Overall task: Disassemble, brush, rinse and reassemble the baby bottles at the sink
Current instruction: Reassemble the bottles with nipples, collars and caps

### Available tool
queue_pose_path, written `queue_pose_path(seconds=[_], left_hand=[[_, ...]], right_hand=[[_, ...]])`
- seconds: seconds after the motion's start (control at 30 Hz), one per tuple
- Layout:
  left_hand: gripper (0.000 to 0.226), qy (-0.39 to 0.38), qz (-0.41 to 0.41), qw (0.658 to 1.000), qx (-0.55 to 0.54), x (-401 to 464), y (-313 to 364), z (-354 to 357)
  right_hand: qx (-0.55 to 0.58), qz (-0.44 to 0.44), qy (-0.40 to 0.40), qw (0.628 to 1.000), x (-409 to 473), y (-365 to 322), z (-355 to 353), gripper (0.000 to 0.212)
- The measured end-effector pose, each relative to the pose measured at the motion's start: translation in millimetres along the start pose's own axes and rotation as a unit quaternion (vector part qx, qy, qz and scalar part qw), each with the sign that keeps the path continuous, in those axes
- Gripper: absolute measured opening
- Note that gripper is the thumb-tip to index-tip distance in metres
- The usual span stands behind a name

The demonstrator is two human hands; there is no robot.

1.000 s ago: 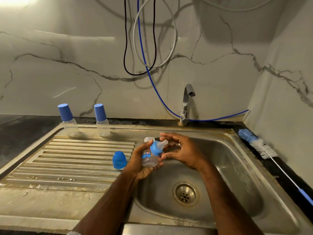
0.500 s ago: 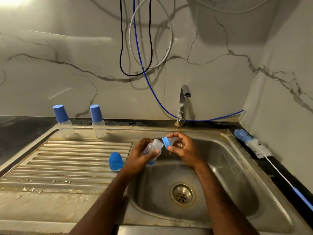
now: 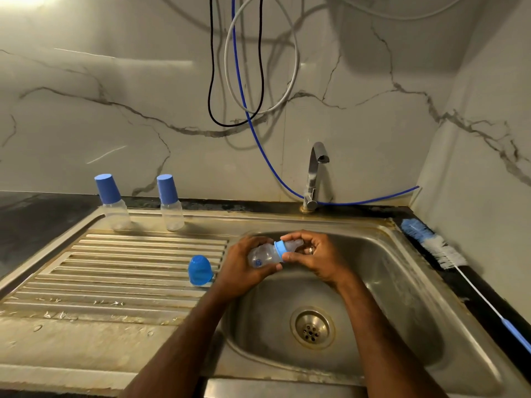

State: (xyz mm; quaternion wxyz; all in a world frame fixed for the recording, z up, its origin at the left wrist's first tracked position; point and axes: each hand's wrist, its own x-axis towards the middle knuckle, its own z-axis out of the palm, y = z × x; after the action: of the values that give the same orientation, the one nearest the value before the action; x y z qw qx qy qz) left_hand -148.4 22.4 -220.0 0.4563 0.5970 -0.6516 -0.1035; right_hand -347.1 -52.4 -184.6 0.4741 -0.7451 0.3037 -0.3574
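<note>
Steel sink (image 3: 402,282): big and shiny, with a deep bowl on the right and a ridged draining side on the left.
Tap (image 3: 314,173): at the far side of the bowl, with no water coming out.
Long brush (image 3: 436,248): lies on the table at the right, blue and white bristles at the far end.
Two capped bottles (image 3: 115,205): stand upright at the far left, each with a blue cap on.
Left hand (image 3: 241,268): fingers curled round the body of the clear bottle.
Right hand (image 3: 313,255): fingers pinching the blue ring and teat end.
Clear bottle (image 3: 263,255): lying sideways between the hands, over the far left part of the bowl.
Loose blue cap (image 3: 200,270): sits on the draining side, just left of the left hand.
Blue ring (image 3: 279,247): on the bottle's neck; I cannot tell if it is screwed tight.
How it feels: I think the bottle is light, hard plastic and the teat is soft. It may get slippery when wet, so hold the body firmly and turn only the ring.
</note>
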Motion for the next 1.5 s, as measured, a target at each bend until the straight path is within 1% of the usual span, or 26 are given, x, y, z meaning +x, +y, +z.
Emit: queue_pose_path(seconds=[0.1, 0.23, 0.3, 0.37, 0.47, 0.53, 0.6, 0.77, 0.93, 1.03, 1.13, 1.17, 1.23, 1.27, 1.3, 1.33, 1.37, 1.4, 1.43, 1.47, 1.5], left_hand=[[0.059, -0.004, 0.010, 1.000, 0.004, -1, 4, 4], [0.056, 0.003, 0.020, 1.000, 0.009, -3, 10, 8], [0.054, 0.005, 0.013, 1.000, -0.013, -4, 13, 11], [0.053, 0.013, -0.001, 0.999, -0.032, -4, 15, 11], [0.051, 0.020, -0.012, 0.999, -0.045, -4, 15, 7], [0.058, 0.018, -0.015, 0.999, -0.044, -4, 11, 4], [0.063, 0.021, -0.020, 0.999, -0.031, -5, 9, 3], [0.054, 0.009, -0.015, 1.000, 0.017, -4, 10, 2], [0.056, 0.003, -0.009, 0.999, 0.043, -4, 11, 1], [0.057, 0.004, -0.010, 0.999, 0.054, -3, 12, 1], [0.060, 0.002, -0.006, 0.998, 0.063, -4, 14, 1], [0.060, 0.000, 0.003, 0.998, 0.067, -5, 14, 2], [0.062, 0.000, 0.021, 0.997, 0.071, -4, 14, 5], [0.062, -0.002, 0.023, 0.997, 0.067, -5, 16, 6], [0.063, -0.001, 0.027, 0.998, 0.058, -5, 19, 7], [0.062, 0.002, 0.036, 0.999, 0.040, -5, 22, 9], [0.060, 0.003, 0.045, 0.999, 0.007, -5, 26, 11], [0.057, -0.001, 0.044, 0.998, -0.039, -6, 30, 13], [0.053, -0.009, 0.032, 0.995, -0.092, -7, 36, 15], [0.048, -0.018, 0.011, 0.989, -0.149, -8, 41, 17], [0.043, -0.023, -0.023, 0.977, -0.209, -8, 44, 17]], right_hand=[[0.035, 0.038, 0.000, 0.999, 1, 1, 2, 0.025], [0.001, 0.080, 0.061, 0.995, 4, -3, 9, 0.049], [0.012, 0.089, 0.084, 0.992, 4, -5, 12, 0.052], [0.036, 0.079, 0.075, 0.993, 2, -6, 10, 0.049], [0.101, 0.064, 0.040, 0.992, -1, -5, 2, 0.026], [0.130, 0.063, 0.030, 0.989, -2, -3, -2, 0.028], [0.118, 0.051, 0.021, 0.992, -2, 0, -2, 0.034], [0.093, 0.032, 0.005, 0.995, -1, 2, -2, 0.039], [0.057, 0.026, -0.005, 0.998, 0, 3, -2, 0.041], [0.046, 0.025, -0.003, 0.999, 1, 4, -1, 0.037], [0.061, 0.055, -0.004, 0.997, 2, 4, 1, 0.024], [0.057, 0.070, 0.003, 0.996, 2, 2, 3, 0.028], [0.006, 0.119, 0.034, 0.992, 4, -4, 8, 0.051], [-0.028, 0.139, 0.062, 0.988, 4, -7, 11, 0.057], [-0.050, 0.146, 0.091, 0.984, 4, -10, 15, 0.056], [-0.042, 0.139, 0.118, 0.982, 4, -11, 19, 0.053], [0.010, 0.122, 0.138, 0.983, 4, -14, 24, 0.050], [0.101, 0.103, 0.143, 0.979, 5, -15, 30, 0.049], [0.205, 0.086, 0.130, 0.966, 6, -15, 34, 0.051], [0.307, 0.072, 0.106, 0.943, 7, -14, 37, 0.053], [0.399, 0.062, 0.078, 0.912, 7, -13, 36, 0.053]])
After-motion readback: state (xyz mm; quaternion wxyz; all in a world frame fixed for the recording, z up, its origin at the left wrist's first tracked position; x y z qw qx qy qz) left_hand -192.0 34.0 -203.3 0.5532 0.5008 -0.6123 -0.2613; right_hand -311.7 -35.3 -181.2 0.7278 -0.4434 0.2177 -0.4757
